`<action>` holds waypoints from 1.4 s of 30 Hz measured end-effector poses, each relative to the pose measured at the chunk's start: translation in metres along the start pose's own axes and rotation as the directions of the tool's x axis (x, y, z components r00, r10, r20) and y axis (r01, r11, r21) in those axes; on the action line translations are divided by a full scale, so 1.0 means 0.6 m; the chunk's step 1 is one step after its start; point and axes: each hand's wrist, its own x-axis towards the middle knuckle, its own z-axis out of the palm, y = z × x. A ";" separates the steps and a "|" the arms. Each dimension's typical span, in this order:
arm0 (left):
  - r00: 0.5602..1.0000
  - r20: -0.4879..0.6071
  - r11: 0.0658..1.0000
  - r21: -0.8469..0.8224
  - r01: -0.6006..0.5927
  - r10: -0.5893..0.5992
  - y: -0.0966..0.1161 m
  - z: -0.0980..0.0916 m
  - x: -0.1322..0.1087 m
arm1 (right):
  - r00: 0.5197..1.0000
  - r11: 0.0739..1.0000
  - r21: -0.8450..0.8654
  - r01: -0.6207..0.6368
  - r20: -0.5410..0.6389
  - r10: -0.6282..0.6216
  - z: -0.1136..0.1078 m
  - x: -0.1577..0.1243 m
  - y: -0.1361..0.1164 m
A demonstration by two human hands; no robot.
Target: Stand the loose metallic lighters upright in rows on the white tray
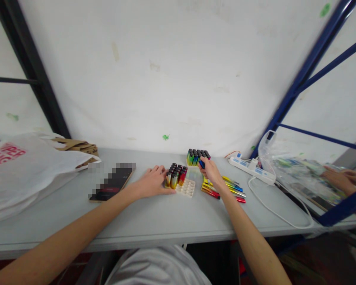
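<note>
Colourful lighters with black tops [175,175] stand upright in the left part of a pale tray with round holes [187,187]. My left hand [155,181] rests at the left side of this tray, fingers apart, its thumb along the near edge. My right hand [209,169] is closed on a blue lighter [201,163], to the right of the tray and above the table. Behind it stands a second full block of lighters [195,156]. Loose lighters in red, yellow, blue and silver [236,190] lie on the table right of the tray.
A dark phone [114,184] lies at left, partly pixelated, near a white plastic bag [32,170] and brown cardboard [80,146]. A white power strip [252,170] with a cable lies at right. Beyond the blue frame [284,107] another person's hands [341,178] are over plastic bags.
</note>
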 end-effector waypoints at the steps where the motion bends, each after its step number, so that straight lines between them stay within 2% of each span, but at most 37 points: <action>1: 0.998 -0.022 0.996 0.065 0.052 -0.051 0.004 -0.001 -0.007 | 1.000 1.000 -0.007 0.003 -0.024 -0.003 0.000 0.000 0.002; 5: 0.974 -0.033 0.949 0.222 0.225 -0.223 0.008 -0.012 -0.035 | 0.996 0.998 -0.063 0.029 -0.085 -0.034 -0.001 -0.001 0.007; 7: 0.944 -0.014 0.919 0.221 0.325 -0.330 0.001 -0.021 -0.045 | 0.993 0.993 -0.109 0.051 -0.098 -0.062 -0.001 -0.001 0.008; 9: 0.899 0.054 0.887 0.199 0.417 -0.435 -0.006 -0.027 -0.052 | 0.990 0.983 -0.163 0.081 -0.100 -0.098 -0.002 0.000 0.009; 11: 0.878 0.076 0.870 0.201 0.450 -0.472 -0.009 -0.028 -0.057 | 0.986 0.971 -0.214 0.107 -0.103 -0.131 -0.002 -0.001 0.008; 16: 0.884 0.027 0.866 0.220 0.450 -0.466 -0.002 -0.019 -0.062 | 0.977 0.954 -0.270 0.131 -0.126 -0.170 -0.002 -0.002 0.008; 19: 0.913 0.003 0.892 0.216 0.397 -0.408 0.001 -0.017 -0.055 | 0.978 0.955 -0.267 0.132 -0.121 -0.169 -0.001 -0.001 0.011; 22: 0.961 -0.005 0.946 0.174 0.273 -0.277 -0.005 -0.016 -0.040 | 0.981 0.971 -0.204 0.122 -0.121 -0.149 -0.001 0.003 0.015; 25: 0.990 0.037 0.987 0.097 0.129 -0.133 -0.016 -0.018 -0.020 | 0.985 0.985 -0.142 0.095 -0.128 -0.114 -0.001 0.005 0.019; 28: 0.996 0.091 0.999 -0.046 0.000 0.005 -0.025 -0.021 -0.001 | 0.992 0.993 -0.101 0.066 -0.105 -0.076 0.000 0.004 0.018; 31: 0.987 0.109 0.975 -0.200 -0.097 0.121 -0.028 -0.023 0.012 | 0.998 0.998 -0.005 0.056 -0.021 -0.056 0.001 0.000 0.012; 33: 0.986 0.085 0.958 -0.265 -0.113 0.140 -0.028 -0.020 0.015 | 0.994 0.994 0.077 0.075 0.079 -0.081 0.000 -0.005 0.004; 36: 0.991 0.043 0.942 -0.319 -0.110 0.130 -0.028 -0.013 0.013 | 0.961 0.976 0.137 0.169 0.195 -0.194 -0.004 -0.017 -0.014; 40: 0.991 0.026 0.926 -0.360 -0.111 0.129 -0.028 -0.006 0.009 | 0.914 0.960 0.049 0.275 0.295 -0.277 -0.018 -0.036 -0.045; 42: 0.992 0.022 0.919 -0.381 -0.104 0.121 -0.027 -0.004 0.008 | 0.898 0.942 -0.023 0.336 0.308 -0.313 -0.024 -0.042 -0.055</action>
